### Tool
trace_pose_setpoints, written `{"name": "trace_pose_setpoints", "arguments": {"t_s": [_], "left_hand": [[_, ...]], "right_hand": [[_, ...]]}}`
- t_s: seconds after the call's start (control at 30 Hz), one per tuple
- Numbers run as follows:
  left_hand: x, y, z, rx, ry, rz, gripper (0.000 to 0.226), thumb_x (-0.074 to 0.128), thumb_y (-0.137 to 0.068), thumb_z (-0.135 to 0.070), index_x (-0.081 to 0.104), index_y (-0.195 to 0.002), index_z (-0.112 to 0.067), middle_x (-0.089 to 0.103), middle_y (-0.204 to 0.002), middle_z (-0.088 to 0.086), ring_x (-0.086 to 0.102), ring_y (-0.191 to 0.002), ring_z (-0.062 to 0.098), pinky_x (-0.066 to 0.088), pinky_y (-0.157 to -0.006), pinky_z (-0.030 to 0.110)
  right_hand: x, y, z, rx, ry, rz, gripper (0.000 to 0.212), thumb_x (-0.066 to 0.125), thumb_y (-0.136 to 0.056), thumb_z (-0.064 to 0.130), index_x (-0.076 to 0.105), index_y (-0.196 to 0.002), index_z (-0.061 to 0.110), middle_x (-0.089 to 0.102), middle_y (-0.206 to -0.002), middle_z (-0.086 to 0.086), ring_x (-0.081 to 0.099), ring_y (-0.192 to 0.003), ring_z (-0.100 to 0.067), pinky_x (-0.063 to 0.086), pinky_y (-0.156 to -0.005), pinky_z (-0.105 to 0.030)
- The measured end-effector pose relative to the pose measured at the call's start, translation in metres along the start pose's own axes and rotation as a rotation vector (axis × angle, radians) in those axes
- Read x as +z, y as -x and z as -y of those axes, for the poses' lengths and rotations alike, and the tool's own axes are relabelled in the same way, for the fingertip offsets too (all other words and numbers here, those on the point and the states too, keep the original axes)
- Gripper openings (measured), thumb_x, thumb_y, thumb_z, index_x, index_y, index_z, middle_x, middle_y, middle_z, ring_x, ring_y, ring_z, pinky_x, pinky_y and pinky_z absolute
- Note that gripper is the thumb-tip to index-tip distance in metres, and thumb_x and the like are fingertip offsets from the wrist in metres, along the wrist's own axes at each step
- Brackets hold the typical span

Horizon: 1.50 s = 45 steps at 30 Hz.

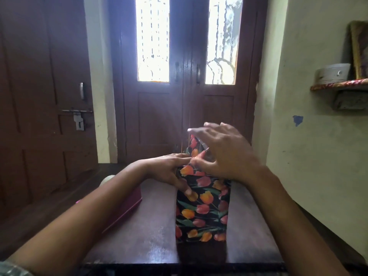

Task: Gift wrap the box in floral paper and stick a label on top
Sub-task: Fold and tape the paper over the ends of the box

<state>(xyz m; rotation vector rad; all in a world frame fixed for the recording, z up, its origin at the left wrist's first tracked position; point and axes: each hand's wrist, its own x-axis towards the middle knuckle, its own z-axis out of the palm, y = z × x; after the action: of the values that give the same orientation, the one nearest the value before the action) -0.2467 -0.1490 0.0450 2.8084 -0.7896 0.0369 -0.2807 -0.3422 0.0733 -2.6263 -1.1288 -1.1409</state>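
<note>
A tall box (203,208) stands upright on the dark wooden table (147,242), wrapped in black floral paper with orange and red tulips. At its top a flap of the paper (194,145) sticks up. My left hand (169,169) grips the box's upper left side, thumb pressed on the front face. My right hand (225,154) hovers over the top with fingers spread, its thumb and a finger pinching the paper at the top edge. The top of the box is hidden behind my hands.
A maroon box (129,204) lies on the table to the left under my forearm, with a pale round object (107,179) beyond it. Brown double doors stand behind. A wall shelf (338,86) with a white bowl is at the right.
</note>
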Motion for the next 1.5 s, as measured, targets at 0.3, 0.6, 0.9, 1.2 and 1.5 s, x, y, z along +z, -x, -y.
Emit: {"name": "trace_pose_setpoints", "arguments": {"t_s": [0.3, 0.6, 0.9, 1.2, 1.5], "left_hand": [[-0.004, 0.008, 0.022, 0.03, 0.392, 0.189, 0.076, 0.053, -0.057, -0.085, 0.03, -0.127, -0.066, 0.01, -0.151, -0.024, 0.008, -0.135, -0.004, 0.014, -0.113, 0.032], [0.008, -0.036, 0.008, -0.265, 0.237, -0.358, 0.025, 0.058, -0.089, -0.031, 0.067, -0.112, -0.028, 0.053, -0.12, 0.001, 0.049, -0.113, 0.013, 0.041, -0.099, 0.031], [0.018, -0.044, 0.012, -0.271, 0.351, -0.497, 0.018, 0.061, -0.087, -0.026, 0.074, -0.099, -0.024, 0.068, -0.109, -0.004, 0.059, -0.095, 0.008, 0.042, -0.077, 0.019], [0.02, -0.041, 0.013, -0.258, 0.38, -0.492, 0.02, 0.057, -0.089, -0.024, 0.075, -0.1, -0.024, 0.072, -0.102, -0.004, 0.064, -0.095, 0.011, 0.051, -0.084, 0.028], [0.023, -0.043, 0.017, -0.277, 0.455, -0.519, 0.022, 0.059, -0.088, -0.026, 0.072, -0.106, -0.026, 0.07, -0.105, -0.004, 0.063, -0.089, 0.008, 0.041, -0.064, 0.009]], "right_hand": [[0.024, 0.033, -0.004, -0.132, 0.056, -0.037, 0.02, 0.06, -0.072, 0.042, 0.072, -0.069, 0.026, 0.069, -0.064, 0.01, 0.067, -0.06, -0.01, 0.058, -0.064, -0.036], [0.03, 0.035, 0.0, -0.143, 0.025, -0.087, 0.031, 0.057, -0.082, 0.043, 0.069, -0.062, 0.023, 0.064, -0.056, 0.01, 0.061, -0.053, -0.01, 0.055, -0.064, -0.035], [0.005, -0.017, -0.013, 0.266, -0.537, -0.172, 0.038, 0.049, -0.089, 0.045, 0.066, -0.061, 0.025, 0.06, -0.053, 0.013, 0.057, -0.052, 0.002, 0.044, -0.056, -0.017], [0.07, -0.116, -0.049, 0.499, -0.56, 0.522, 0.023, 0.058, -0.081, 0.0, 0.066, -0.102, 0.006, 0.071, -0.082, -0.005, 0.06, -0.073, -0.016, 0.051, -0.076, -0.032], [0.08, -0.099, -0.065, 0.658, -0.673, 0.066, 0.021, 0.067, -0.066, 0.008, 0.069, -0.058, 0.027, 0.069, -0.072, 0.008, 0.066, -0.081, -0.012, 0.055, -0.076, -0.029]]}}
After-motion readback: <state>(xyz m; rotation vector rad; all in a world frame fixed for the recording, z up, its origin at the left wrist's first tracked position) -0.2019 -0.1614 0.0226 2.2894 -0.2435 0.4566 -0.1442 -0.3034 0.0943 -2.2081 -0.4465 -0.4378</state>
